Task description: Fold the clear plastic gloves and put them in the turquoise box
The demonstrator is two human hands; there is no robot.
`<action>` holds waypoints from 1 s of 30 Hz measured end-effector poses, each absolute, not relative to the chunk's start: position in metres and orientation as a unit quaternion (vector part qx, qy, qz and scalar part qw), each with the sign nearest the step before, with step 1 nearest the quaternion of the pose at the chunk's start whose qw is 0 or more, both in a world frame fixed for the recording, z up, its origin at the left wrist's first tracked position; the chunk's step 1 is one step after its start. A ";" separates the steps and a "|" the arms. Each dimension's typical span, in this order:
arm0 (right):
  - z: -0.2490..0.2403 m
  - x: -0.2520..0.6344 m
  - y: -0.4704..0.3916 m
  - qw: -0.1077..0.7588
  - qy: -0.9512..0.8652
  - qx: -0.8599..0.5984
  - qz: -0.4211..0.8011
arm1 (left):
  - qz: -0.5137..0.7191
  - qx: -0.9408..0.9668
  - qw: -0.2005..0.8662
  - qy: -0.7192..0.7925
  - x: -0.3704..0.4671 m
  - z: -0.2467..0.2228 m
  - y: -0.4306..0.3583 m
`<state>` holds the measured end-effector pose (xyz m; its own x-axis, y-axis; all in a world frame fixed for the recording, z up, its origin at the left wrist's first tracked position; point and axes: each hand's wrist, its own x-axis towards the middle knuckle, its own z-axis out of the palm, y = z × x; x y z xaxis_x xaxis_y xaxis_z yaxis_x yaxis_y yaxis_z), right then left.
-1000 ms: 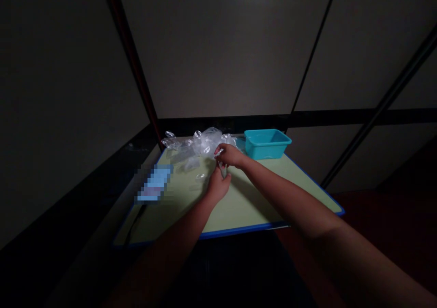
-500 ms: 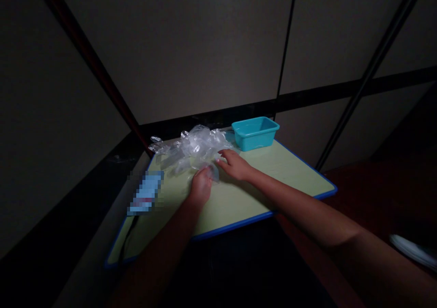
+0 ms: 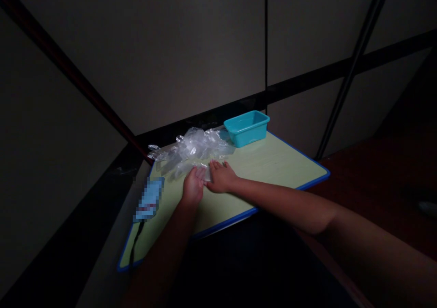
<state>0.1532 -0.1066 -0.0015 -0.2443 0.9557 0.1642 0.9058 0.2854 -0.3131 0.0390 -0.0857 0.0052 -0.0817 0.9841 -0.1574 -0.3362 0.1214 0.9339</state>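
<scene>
Between my two hands lies a small clear plastic bag point(image 3: 204, 173), low over the yellow table top. My left hand point(image 3: 193, 188) is closed on the bag's left side, thumb uppermost. My right hand point(image 3: 221, 177) lies palm down at the right side of it, fingers stretched out and slightly apart, touching or just over the plastic. Just beyond both hands spreads a loose pile of crumpled clear plastic bags point(image 3: 198, 145). The bag's lower edge is partly hidden by my fingers.
A turquoise plastic basket point(image 3: 250, 136) stands at the back of the blue-edged table point(image 3: 276, 169). At the left edge lies a blurred-out light blue item point(image 3: 149, 199) with a black strap point(image 3: 135, 243). A panelled wall point(image 3: 198, 48) rises behind the table.
My right hand has come down and closer to my left, flattening onto the bag. The bag now lies lower between the hands. The view has shifted slightly.
</scene>
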 end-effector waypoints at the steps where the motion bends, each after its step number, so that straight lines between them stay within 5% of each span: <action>1: -0.003 0.152 -0.106 0.161 -0.785 -0.593 0.074 | 0.570 0.342 0.579 0.472 0.037 0.005 -0.085; 21: -0.014 0.148 -0.107 0.164 -0.802 -0.569 0.077 | 0.433 0.467 0.459 0.620 -0.006 0.048 -0.073; 30: -0.012 0.149 -0.108 0.170 -0.834 -0.521 0.068 | 0.439 0.459 0.441 0.634 -0.033 0.032 -0.083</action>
<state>0.1491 -0.1082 -0.0124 -0.3996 0.8917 0.2126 0.8457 0.4480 -0.2898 -0.0334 -0.0828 0.0316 -0.1888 0.9695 -0.1563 0.1953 0.1931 0.9616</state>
